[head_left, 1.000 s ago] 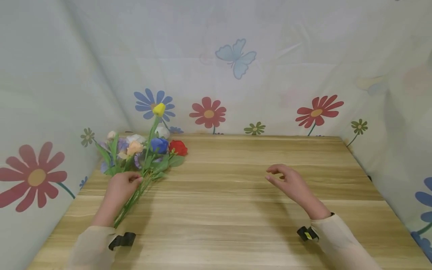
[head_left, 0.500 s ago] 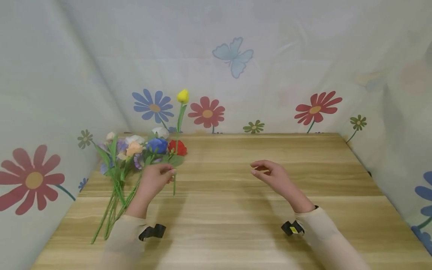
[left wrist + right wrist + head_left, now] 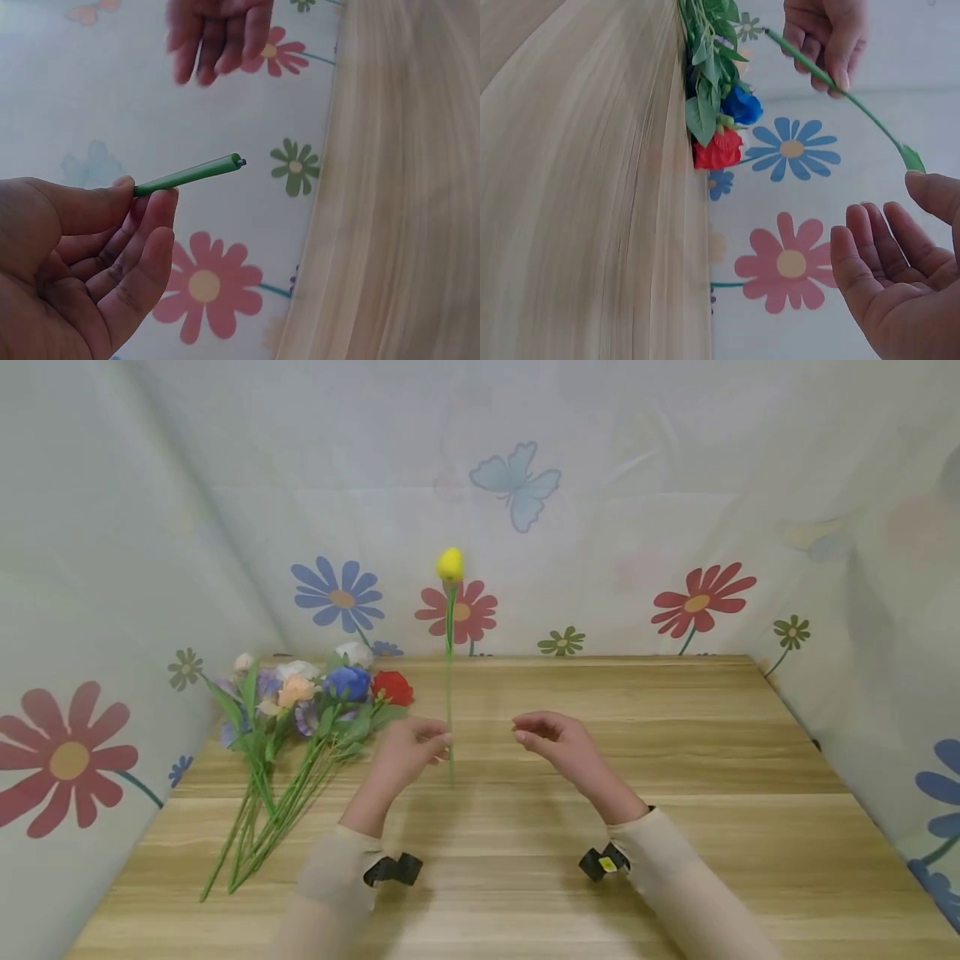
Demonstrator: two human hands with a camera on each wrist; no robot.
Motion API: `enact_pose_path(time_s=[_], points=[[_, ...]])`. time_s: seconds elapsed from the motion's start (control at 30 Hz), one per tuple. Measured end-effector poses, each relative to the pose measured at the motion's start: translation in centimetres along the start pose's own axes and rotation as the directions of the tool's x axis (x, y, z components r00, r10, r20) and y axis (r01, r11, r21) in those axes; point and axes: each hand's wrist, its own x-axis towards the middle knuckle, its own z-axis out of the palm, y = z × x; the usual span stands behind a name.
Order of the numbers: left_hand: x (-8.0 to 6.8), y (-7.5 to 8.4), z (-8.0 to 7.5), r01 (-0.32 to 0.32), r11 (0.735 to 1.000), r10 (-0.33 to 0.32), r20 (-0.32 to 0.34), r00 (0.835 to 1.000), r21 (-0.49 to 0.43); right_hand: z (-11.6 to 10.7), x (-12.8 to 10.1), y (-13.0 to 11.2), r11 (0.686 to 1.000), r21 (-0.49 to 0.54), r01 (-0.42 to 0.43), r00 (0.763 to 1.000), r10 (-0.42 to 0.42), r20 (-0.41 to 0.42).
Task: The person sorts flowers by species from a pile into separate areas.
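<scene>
Nearest: green stem (image 3: 187,177), low end poking out below the left hand (image 3: 409,748), which pinches it between thumb and fingertips; most of the length is above the grip. Right hand (image 3: 561,747) is to the right, near the stem but apart, thumb and fingers parted and loosely curved, nothing in them. Long axis runs up between the hands, roughly upright, slanted in the right wrist view. Loose flowers (image 3: 347,683) lie on the table (image 3: 510,902), left. Yellow bloom (image 3: 450,565) tops the stem, against the far wall (image 3: 630,527).
</scene>
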Motion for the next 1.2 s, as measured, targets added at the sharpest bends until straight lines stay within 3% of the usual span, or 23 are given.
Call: enact_pose_path(time_s=[0.2,0.47,1.2], points=[[0.5,0.4,2.4,0.007,0.999,-0.007,0.008,1.0,-0.047,1.4,0.8,-0.5,0.995,0.097,-0.017,1.0,0.019,-0.016],[0.9,0.9,4.4,0.034,0.996,-0.03,0.04,0.999,-0.087,2.6,1.6,-0.8,0.99,0.133,-0.038,0.998,0.045,-0.048],[1.1,1.7,5.8,0.035,0.993,-0.028,0.058,0.998,-0.111,3.3,2.4,-0.5,0.979,0.195,-0.058,0.995,0.072,-0.066]])
